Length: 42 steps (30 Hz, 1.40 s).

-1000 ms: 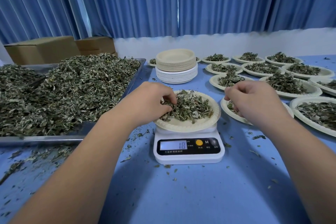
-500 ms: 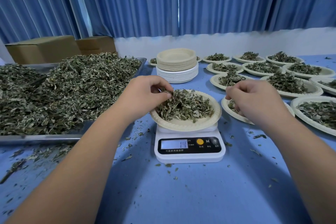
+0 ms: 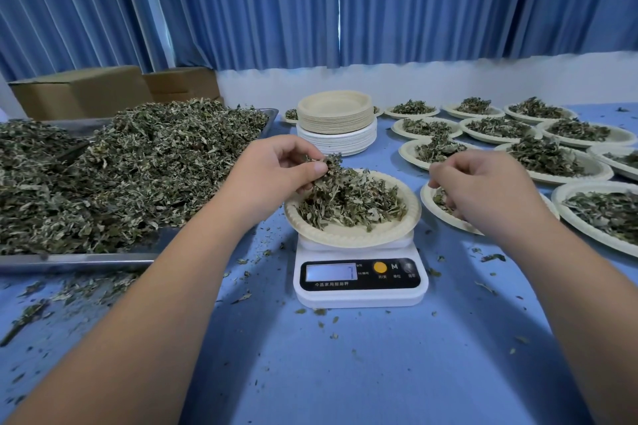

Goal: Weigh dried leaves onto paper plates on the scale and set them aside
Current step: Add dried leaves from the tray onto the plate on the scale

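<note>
A white kitchen scale [image 3: 360, 297] stands mid-table with a beige paper plate [image 3: 348, 236] of dried leaves [image 3: 352, 202] on it. The plate sits tilted, its left side raised. My left hand [image 3: 276, 171] pinches a clump of leaves at the plate's upper left edge. My right hand [image 3: 483, 188] hovers with curled fingers over the neighbouring filled plate [image 3: 428, 198] to the right; whether it holds leaves is hidden. The scale's display shows a faint digit.
A metal tray [image 3: 79, 260] heaped with dried leaves fills the left. A stack of empty plates [image 3: 336, 128] stands behind the scale. Several filled plates [image 3: 552, 166] cover the right side. Cardboard boxes [image 3: 79, 90] sit at the back left. Leaf crumbs litter the blue table.
My left hand has risen from the plate's left side with a pinch of leaves. The plate has tipped up on its left. The scale reading has dropped.
</note>
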Available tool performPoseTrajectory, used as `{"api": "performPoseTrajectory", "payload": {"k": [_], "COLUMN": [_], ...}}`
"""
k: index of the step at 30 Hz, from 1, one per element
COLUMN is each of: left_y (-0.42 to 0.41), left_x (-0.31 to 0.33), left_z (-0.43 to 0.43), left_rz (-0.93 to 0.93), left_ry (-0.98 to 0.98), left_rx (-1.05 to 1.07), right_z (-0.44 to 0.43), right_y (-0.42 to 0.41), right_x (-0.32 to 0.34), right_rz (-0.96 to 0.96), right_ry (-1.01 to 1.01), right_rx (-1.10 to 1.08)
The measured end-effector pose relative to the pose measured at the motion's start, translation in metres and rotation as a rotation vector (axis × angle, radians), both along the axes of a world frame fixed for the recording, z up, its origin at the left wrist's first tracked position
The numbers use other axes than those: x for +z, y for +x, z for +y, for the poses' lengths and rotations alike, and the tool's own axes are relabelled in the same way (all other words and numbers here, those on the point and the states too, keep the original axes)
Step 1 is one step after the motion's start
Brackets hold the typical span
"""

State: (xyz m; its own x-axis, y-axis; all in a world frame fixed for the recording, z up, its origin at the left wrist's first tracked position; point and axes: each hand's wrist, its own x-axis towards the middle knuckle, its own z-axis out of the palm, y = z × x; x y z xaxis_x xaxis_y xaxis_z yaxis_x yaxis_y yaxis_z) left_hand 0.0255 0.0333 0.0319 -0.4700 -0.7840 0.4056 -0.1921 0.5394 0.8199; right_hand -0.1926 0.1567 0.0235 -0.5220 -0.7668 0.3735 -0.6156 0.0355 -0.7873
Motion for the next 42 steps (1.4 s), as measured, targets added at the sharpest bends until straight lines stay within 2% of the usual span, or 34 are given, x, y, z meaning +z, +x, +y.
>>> {"api": "performPoseTrajectory", "payload": {"k": [12, 19, 23, 30, 42], "left_y": [-0.0009, 0.0002, 0.0008, -0.0026, -0.0076], "left_x": [-0.0018, 0.0002, 0.0001, -0.0048, -0.0086], "left_z": [-0.0019, -0.0002, -0.0001, 0.0030, 0.0055], "left_rz": [0.043, 0.201, 0.230, 0.041, -0.027], "left_ry": [0.006, 0.035, 0.059, -0.038, -0.123], "left_rx": [0.008, -0.008, -0.004, 0.051, 0.107], "right_z": [-0.0005, -0.0007, -0.0007, -0.0012, -0.0008], "right_y": [0.0004, -0.0004, -0.0007, -0.0003, 0.0004], "right_x": [0.0002, -0.0005, -0.0008, -0.0011, -0.0007], "right_rz": [-0.006, -0.002, 0.004, 0.012, 0.003], "right_ry": [0.005, 0.005, 0.005, 0.005, 0.004], "right_rx": [-0.013, -0.013, -0.013, -0.015, 0.001]}}
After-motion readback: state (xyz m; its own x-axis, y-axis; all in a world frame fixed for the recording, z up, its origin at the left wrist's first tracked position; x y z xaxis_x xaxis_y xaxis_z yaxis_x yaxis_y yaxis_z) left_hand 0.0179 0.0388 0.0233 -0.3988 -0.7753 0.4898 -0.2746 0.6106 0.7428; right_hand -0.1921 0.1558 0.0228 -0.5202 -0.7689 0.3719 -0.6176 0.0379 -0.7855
